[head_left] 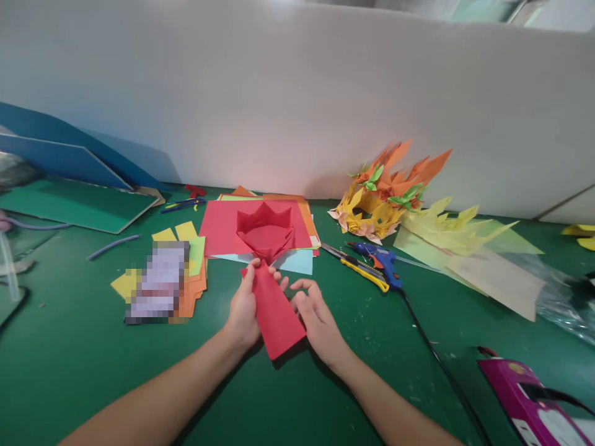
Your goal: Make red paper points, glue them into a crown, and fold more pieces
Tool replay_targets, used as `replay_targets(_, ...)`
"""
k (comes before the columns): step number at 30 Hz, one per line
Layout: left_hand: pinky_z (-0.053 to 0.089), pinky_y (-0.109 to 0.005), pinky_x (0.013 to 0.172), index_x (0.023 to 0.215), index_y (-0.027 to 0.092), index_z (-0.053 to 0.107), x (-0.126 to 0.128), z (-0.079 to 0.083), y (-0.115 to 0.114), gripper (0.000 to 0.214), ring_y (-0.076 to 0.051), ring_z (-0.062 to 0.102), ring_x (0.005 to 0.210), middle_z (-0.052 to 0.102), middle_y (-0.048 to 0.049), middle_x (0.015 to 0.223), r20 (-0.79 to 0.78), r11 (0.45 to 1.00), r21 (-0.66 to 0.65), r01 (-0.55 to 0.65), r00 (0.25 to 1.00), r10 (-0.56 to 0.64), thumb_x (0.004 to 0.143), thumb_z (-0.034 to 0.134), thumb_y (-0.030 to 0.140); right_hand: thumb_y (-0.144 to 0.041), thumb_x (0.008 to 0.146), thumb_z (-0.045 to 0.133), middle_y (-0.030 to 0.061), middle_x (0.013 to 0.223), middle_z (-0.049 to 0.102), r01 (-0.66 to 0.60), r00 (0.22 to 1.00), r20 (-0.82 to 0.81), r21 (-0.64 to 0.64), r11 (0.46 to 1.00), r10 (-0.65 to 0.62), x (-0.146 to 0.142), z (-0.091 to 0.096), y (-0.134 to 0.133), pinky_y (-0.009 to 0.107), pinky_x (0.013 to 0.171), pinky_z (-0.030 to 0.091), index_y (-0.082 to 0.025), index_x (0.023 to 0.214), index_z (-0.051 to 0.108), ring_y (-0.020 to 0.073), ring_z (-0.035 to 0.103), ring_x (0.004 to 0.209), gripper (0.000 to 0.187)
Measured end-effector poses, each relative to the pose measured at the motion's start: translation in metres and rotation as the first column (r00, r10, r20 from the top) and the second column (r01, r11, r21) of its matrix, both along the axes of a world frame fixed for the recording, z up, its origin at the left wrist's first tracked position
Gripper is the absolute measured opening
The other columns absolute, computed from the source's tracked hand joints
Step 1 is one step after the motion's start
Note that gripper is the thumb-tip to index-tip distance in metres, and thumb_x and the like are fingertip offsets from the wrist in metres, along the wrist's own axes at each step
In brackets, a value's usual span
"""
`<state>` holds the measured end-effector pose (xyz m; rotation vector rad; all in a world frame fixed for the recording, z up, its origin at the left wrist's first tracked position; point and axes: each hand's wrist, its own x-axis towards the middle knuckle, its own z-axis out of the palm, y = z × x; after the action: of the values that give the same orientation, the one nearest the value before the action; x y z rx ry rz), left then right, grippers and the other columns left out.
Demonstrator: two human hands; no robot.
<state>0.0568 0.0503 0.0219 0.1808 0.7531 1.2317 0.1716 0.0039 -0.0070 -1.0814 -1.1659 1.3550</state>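
Note:
A folded red paper sheet (276,310) lies tilted on the green table between my hands. My left hand (245,310) pinches its upper left edge, thumb and fingers closed on the paper. My right hand (314,316) rests along the sheet's right edge with its fingers curled over it. Just beyond the sheet's tip sits a red folded paper crown (264,230) on a stack of coloured paper sheets (300,244).
A blue glue gun (379,260) and a yellow utility knife (362,271) lie to the right, a black cord (432,350) trailing forward. Orange and yellow paper crowns (388,192) stand at the back right. Yellow and orange paper pieces (186,266) lie left. A purple box (530,396) sits near right.

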Motion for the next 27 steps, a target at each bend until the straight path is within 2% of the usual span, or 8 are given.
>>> replay_targets(3, 0.055, -0.026, 0.071, 0.092, 0.021, 0.053, -0.004, -0.002, 0.005, 0.006, -0.011, 0.062, 0.064, 0.061, 0.0005, 0.073, -0.034, 0.999, 0.03, -0.021, 0.999, 0.022, 0.091, 0.051, 0.027, -0.059, 0.081, 0.052, -0.0076, 0.065, 0.047, -0.089, 0.996, -0.023, 0.017, 0.996, 0.089, 0.006, -0.003, 0.001, 0.023, 0.051, 0.033, -0.025, 0.101, 0.036, 0.0098, 0.039, 0.049, 0.043)
replay_targets(6, 0.055, -0.03, 0.069, 0.104, 0.023, 0.051, -0.008, -0.004, 0.004, 0.02, -0.016, 0.065, 0.069, 0.065, -0.0003, 0.077, -0.194, 0.966, 0.251, 0.054, 0.981, -0.005, 0.087, 0.057, 0.032, -0.049, 0.078, 0.06, -0.0027, 0.076, 0.056, -0.111, 0.993, 0.054, 0.03, 0.993, 0.11, 0.009, -0.005, 0.002, 0.026, 0.061, 0.04, -0.024, 0.099, 0.043, 0.0122, 0.05, 0.061, 0.036)
replay_targets(10, 0.054, -0.035, 0.075, 0.117, 0.023, 0.047, -0.01, -0.003, -0.01, 0.043, -0.023, 0.066, 0.083, 0.068, -0.0035, 0.08, -0.406, 0.794, 0.535, 0.287, 0.912, -0.057, 0.083, 0.061, 0.045, -0.038, 0.082, 0.055, 0.0043, 0.086, 0.064, -0.061, 0.97, 0.242, 0.197, 0.978, 0.011, 0.008, -0.003, 0.003, 0.033, 0.077, 0.044, -0.021, 0.086, 0.061, 0.0192, 0.057, 0.082, 0.018)
replay_targets(14, 0.049, -0.039, 0.086, 0.102, 0.024, 0.052, -0.008, 0.001, -0.021, 0.029, -0.024, 0.063, 0.094, 0.068, -0.007, 0.093, -0.456, 0.684, 0.632, 0.364, 0.888, -0.051, 0.082, 0.063, 0.042, -0.031, 0.083, 0.054, 0.004, 0.081, 0.068, 0.053, 0.953, 0.273, 0.284, 0.957, -0.134, 0.007, 0.003, 0.001, 0.034, 0.079, 0.046, -0.023, 0.082, 0.069, 0.021, 0.059, 0.083, 0.017)
replay_targets(18, 0.045, -0.033, 0.088, 0.09, 0.023, 0.058, -0.006, -0.002, -0.024, 0.02, -0.022, 0.055, 0.096, 0.06, -0.0057, 0.097, -0.519, 0.685, 0.69, 0.234, 0.819, 0.243, 0.077, 0.07, 0.033, -0.031, 0.083, 0.055, 0.0037, 0.088, 0.07, 0.192, 0.947, 0.199, 0.272, 0.943, -0.251, 0.006, 0.004, 0.001, 0.035, 0.08, 0.047, -0.024, 0.089, 0.071, 0.0212, 0.061, 0.083, 0.019)
replay_targets(20, 0.043, -0.031, 0.087, 0.089, 0.022, 0.061, -0.004, -0.008, -0.026, 0.016, -0.021, 0.053, 0.092, 0.057, -0.0052, 0.093, -0.58, 0.692, 0.682, 0.235, 0.751, 0.316, 0.079, 0.068, 0.033, -0.033, 0.084, 0.055, 0.0038, 0.089, 0.07, 0.199, 0.947, 0.196, 0.263, 0.944, -0.254, 0.005, 0.002, 0.001, 0.036, 0.081, 0.048, -0.024, 0.09, 0.071, 0.0216, 0.061, 0.084, 0.02)
replay_targets(23, 0.04, -0.031, 0.088, 0.089, 0.022, 0.063, -0.001, -0.015, -0.031, 0.016, -0.021, 0.05, 0.089, 0.055, -0.0054, 0.093, -0.651, 0.732, 0.632, 0.256, 0.688, 0.321, 0.08, 0.066, 0.035, -0.033, 0.085, 0.053, 0.0039, 0.089, 0.071, 0.17, 0.955, 0.198, 0.244, 0.955, -0.221, 0.002, -0.001, 0.001, 0.036, 0.082, 0.048, -0.023, 0.093, 0.07, 0.0218, 0.062, 0.084, 0.022)
replay_targets(27, 0.04, -0.03, 0.083, 0.089, 0.022, 0.063, 0.003, -0.017, -0.034, 0.016, -0.021, 0.05, 0.085, 0.056, -0.0041, 0.088, -0.651, 0.801, 0.554, 0.227, 0.717, 0.248, 0.08, 0.066, 0.034, -0.032, 0.09, 0.042, 0.0043, 0.095, 0.069, 0.127, 0.961, 0.204, 0.268, 0.955, -0.185, -0.003, -0.001, 0.0, 0.032, 0.081, 0.048, -0.022, 0.103, 0.065, 0.02, 0.062, 0.086, 0.028)
